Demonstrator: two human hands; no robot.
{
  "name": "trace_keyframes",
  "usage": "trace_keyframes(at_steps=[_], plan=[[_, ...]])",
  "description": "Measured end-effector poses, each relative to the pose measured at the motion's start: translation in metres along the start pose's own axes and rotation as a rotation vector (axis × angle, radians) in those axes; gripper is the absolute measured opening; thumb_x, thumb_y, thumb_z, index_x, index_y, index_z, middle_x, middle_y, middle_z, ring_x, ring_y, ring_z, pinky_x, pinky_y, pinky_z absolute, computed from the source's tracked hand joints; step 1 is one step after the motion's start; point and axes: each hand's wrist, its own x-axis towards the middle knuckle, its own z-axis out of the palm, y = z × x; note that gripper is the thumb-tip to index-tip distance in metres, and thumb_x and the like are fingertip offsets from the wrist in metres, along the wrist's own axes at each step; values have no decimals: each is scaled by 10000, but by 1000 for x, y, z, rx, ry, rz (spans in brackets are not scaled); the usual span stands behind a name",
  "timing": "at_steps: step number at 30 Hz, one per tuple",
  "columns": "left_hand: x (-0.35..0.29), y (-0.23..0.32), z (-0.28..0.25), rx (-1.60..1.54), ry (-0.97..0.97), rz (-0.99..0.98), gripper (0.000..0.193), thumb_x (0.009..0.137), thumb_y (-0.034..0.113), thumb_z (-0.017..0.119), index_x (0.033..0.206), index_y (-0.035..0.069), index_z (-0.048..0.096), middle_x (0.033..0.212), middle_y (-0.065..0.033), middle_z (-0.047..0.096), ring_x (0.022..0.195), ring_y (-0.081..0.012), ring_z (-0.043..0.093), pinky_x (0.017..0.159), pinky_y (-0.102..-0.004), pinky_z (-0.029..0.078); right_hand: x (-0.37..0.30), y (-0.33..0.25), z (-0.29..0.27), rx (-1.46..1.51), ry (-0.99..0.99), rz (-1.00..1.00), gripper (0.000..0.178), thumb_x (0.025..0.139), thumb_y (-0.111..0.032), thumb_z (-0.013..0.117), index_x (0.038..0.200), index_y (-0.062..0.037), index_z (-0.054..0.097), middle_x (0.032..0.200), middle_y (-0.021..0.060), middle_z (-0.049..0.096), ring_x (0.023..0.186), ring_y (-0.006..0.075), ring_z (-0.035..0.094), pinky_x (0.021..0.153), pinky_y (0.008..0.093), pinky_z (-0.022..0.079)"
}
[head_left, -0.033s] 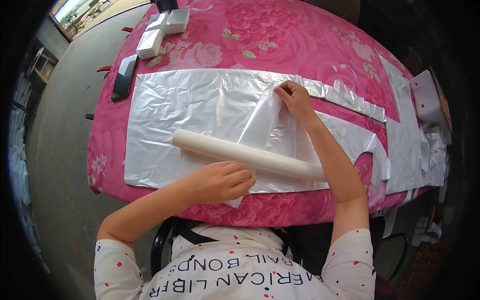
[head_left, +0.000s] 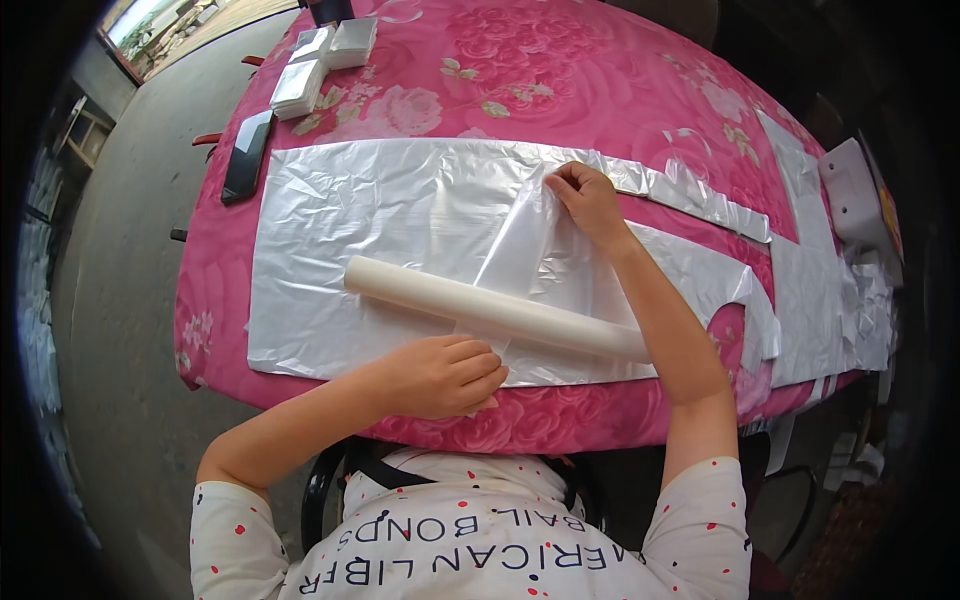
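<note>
Now, with the roll (head_left: 490,308) taken as the clock's centre, the left hand (head_left: 445,377) sits at seven o'clock, slightly lower than in the earlier frame. The end of film that hung clear below its fingers then is now mostly covered, with only a scrap showing under the fingertips. Its fingers are curled in and close together; whether they are clamped on the film, I cannot tell.

The right hand (head_left: 590,200), at one o'clock, has barely shifted: thumb and forefinger remain pinched together on the film (head_left: 515,245), which stands lifted in a slanting fold running down toward seven o'clock as far as the roll.

The roll has not moved either. It lies across the silvery sheet (head_left: 350,210), one end toward ten o'clock, the other toward four, close by the right forearm. Unchanged on the pink cloth (head_left: 590,80) are the phone (head_left: 247,157) at ten o'clock, packets (head_left: 298,87) near eleven and a white box (head_left: 852,195) near two.
</note>
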Motion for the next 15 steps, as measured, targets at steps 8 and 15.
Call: trace_keyframes(at_steps=[8, 15], plan=[[-19, 30, 26, 55, -325, -326, 850, 787, 599, 446, 1334, -40, 326, 1425, -186, 274, 1330, -287, 256, 1087, -413, 184, -17, -34, -5, 152, 208, 143, 366, 832, -165, 596, 1139, 15, 510, 1065, 99, 556, 853, 149, 536, 711, 279, 458], [-19, 50, 39, 66, -278, -363, 831, 792, 593, 446, 1354, -5, 321, 1431, -178, 269, 1340, -288, 235, 1092, -423, 160, -162, -66, 42, -513, -123, -436, 444, 733, -172, 663, 1151, -71, 551, 1099, 109, 550, 975, 285, 522, 840, 389, 421]])
